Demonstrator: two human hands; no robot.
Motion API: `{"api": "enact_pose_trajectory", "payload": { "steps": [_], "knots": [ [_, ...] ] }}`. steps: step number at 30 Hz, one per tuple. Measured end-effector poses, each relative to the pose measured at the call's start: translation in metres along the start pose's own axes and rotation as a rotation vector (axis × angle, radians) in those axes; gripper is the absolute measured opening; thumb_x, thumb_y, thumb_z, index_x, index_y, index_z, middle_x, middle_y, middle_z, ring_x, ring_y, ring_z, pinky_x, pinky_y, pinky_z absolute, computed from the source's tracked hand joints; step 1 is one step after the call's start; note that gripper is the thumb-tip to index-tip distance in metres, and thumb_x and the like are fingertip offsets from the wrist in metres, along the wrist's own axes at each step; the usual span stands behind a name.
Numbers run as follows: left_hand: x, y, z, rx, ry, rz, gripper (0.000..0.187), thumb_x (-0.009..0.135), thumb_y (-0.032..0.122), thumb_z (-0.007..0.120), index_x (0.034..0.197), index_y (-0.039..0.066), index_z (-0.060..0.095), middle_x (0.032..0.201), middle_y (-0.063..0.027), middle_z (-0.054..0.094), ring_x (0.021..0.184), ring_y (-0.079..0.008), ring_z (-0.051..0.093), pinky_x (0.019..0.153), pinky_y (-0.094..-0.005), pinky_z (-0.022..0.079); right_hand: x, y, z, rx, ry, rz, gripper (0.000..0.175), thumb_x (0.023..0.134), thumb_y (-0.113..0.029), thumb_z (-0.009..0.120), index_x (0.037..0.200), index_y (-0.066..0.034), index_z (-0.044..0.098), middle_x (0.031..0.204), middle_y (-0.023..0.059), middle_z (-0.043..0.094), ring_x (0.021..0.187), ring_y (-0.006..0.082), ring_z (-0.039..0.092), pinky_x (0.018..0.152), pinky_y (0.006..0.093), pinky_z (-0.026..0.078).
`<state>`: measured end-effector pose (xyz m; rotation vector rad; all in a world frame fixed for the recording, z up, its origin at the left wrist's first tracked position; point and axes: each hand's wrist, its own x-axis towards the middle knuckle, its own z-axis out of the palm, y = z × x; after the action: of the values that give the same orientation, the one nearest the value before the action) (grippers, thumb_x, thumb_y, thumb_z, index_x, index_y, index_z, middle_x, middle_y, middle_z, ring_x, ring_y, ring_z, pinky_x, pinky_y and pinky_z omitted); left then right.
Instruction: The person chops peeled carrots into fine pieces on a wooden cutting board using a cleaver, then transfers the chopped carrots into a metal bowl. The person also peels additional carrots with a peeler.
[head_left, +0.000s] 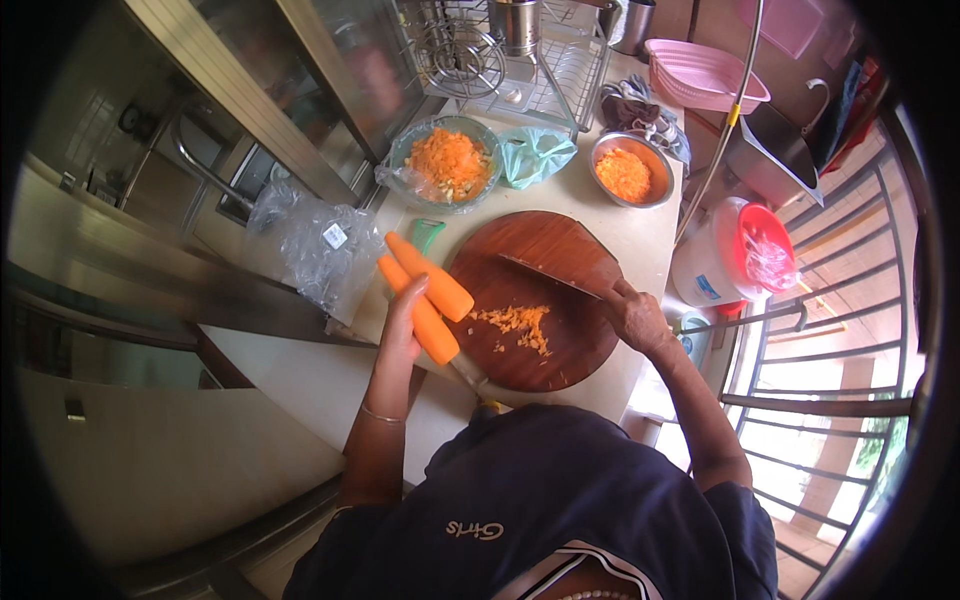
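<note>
Two peeled carrots, a nearer one (431, 335) and a farther one (439, 283), lie side by side in my left hand (405, 319), above the left edge of the round wooden cutting board (517, 285). My right hand (634, 315) grips a kitchen knife (551, 277) at the board's right side, its blade reaching leftward over the wood. The knife's handle is mostly hidden by my fingers. Chopped carrot bits (521, 322) are scattered on the board in front of the blade. Past the carrots lies a green tool (427, 234), perhaps a peeler.
Behind the board stand a plastic-covered bowl (405, 195) of shredded carrot, a green plastic bag (536, 156) and a metal bowl (662, 187) of chopped carrot. A clear plastic bag (315, 244) lies left. A wire rack (555, 97) stands farther back, a white bucket (705, 259) right.
</note>
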<state>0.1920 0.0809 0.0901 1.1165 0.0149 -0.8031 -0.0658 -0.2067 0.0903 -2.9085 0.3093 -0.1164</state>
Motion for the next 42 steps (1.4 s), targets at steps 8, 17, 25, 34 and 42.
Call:
{"api": "enact_pose_trajectory", "payload": {
  "steps": [8,17,25,34,42],
  "knots": [
    [0.071,0.019,0.050,0.617,-0.267,-0.028,0.041,0.084,0.028,0.077,0.113,0.001,0.067,0.101,-0.0048,0.070,0.087,-0.0143,0.067,0.077,-0.0321,0.054,-0.037,-0.029,0.000,0.006,-0.020,-0.043,0.025,0.081,-0.013,0.061,0.106,-0.0123,0.061,0.089,0.0099,0.057,0.067,0.0291,0.066,0.060,0.0403,0.056],
    [0.128,-0.030,0.123,1.801,-0.768,0.219,0.062,0.069,0.057,0.076,0.108,0.009,0.073,0.101,-0.0191,0.071,0.099,-0.0342,0.067,0.089,-0.0437,0.051,-0.062,-0.036,0.011,0.183,0.099,0.082,0.039,0.076,-0.014,0.071,0.113,-0.0095,0.060,0.097,0.0129,0.059,0.078,0.0328,0.068,0.070,0.0418,0.057],
    [0.141,-0.048,0.114,1.452,-0.642,0.356,0.064,0.067,0.043,0.085,0.114,0.003,0.069,0.114,-0.0146,0.062,0.103,-0.0268,0.063,0.091,-0.0374,0.051,-0.067,-0.040,0.035,0.324,0.041,0.168,0.051,0.077,-0.032,0.079,0.118,-0.0070,0.060,0.095,0.0115,0.058,0.083,0.0307,0.066,0.071,0.0398,0.056],
    [0.196,-0.023,0.113,1.281,-0.362,0.571,0.018,0.084,0.012,0.070,0.098,0.002,0.071,0.087,-0.0112,0.070,0.076,-0.0209,0.068,0.071,-0.0342,0.055,-0.065,-0.038,0.038,0.379,0.045,0.197,0.051,0.077,-0.033,0.079,0.117,-0.0071,0.061,0.094,0.0109,0.058,0.084,0.0305,0.066,0.073,0.0393,0.056],
    [0.205,-0.040,0.171,1.289,-0.557,0.478,0.018,0.080,0.011,0.072,0.096,0.002,0.074,0.091,-0.0118,0.073,0.080,-0.0197,0.071,0.076,-0.0309,0.056,-0.066,-0.036,0.039,0.363,0.095,0.176,0.049,0.079,-0.034,0.077,0.117,-0.0074,0.061,0.094,0.0114,0.057,0.086,0.0303,0.067,0.073,0.0393,0.056]
  ]
}}
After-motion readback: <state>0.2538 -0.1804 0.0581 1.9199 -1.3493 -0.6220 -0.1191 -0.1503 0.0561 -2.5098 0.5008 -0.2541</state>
